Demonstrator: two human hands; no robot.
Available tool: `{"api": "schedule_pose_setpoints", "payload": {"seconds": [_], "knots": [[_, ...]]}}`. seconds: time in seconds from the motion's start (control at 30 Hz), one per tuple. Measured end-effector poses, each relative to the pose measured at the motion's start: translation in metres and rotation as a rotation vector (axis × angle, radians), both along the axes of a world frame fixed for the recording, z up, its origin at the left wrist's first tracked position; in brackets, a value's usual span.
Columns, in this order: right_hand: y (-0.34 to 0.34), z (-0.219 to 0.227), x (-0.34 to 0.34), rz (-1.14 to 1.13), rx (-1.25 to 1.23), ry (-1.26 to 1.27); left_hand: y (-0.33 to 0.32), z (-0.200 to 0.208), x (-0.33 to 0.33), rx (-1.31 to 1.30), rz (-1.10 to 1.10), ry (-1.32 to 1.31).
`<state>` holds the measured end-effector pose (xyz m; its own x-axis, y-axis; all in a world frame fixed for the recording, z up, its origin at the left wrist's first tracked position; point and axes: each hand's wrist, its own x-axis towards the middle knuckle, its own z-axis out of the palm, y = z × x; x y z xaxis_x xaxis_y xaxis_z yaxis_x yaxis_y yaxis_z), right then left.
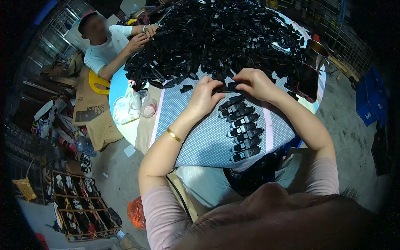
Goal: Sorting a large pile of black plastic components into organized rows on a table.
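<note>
A short row of black parts (245, 128) lies lined up; a large heap (225, 41) is left.
Between row and heap, over the dotted cloth (189, 139), the left hand (204, 95) and right hand (256, 85) hold a small black piece (227, 88) in narrow pinches from either side; its exact shape is hard to tell.

A cool white light is falling on the surface (118, 85), while the floor (348, 141) around it is lying dimmer and the corners are looking almost black. A soft shadow is resting on the dotted cloth (183, 135), and the lens is bending straight lines near the rim.
</note>
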<state>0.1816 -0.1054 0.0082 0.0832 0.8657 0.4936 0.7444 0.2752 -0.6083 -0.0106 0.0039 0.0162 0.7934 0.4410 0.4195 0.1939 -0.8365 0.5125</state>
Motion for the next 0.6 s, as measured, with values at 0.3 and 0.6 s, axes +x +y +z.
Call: {"api": "schedule_pose_setpoints", "payload": {"seconds": [0.3, 0.6], "knots": [[-0.014, 0.019, 0.004, -0.016, -0.064, -0.457, -0.006, -0.004, -0.001, 0.187, 0.027, 0.003], [-0.001, 0.013, 0.012, 0.09, -0.126, -0.261, 0.0, -0.001, 0.002, 0.099, -0.016, 0.038]]}}
